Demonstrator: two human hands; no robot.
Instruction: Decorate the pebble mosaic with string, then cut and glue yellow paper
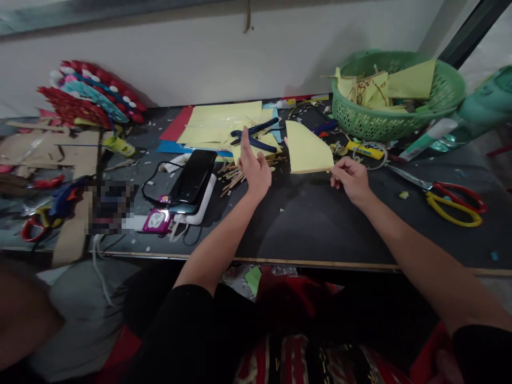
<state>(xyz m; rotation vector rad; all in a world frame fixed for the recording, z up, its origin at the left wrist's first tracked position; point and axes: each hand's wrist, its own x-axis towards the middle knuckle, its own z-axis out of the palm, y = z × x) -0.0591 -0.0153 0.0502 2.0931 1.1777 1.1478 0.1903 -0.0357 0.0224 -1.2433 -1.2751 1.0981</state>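
Between thumb and fingers, my right hand (352, 180) pinches the lower right corner of a yellow paper piece (307, 148). The piece has a curved upper edge, and a thin wooden strip appears to run along its bottom. My left hand (256, 169) is raised with the index finger stretched out and the other fingers partly bent; nothing shows in it. Just beyond that hand lie dark blue-handled pliers (262, 143), partly hidden by the finger. Beside the left hand, thin wooden sticks (232, 178) lie in a loose pile.
Yellow sheets (224, 120) are stacked behind the pliers. A green basket (376, 120) holds paper scraps, with a bottle (486, 106) beside it. Scissors (456, 200) lie at right. Left are a phone (196, 176) and a colourful craft fan (94, 93). Another person sits at far left.
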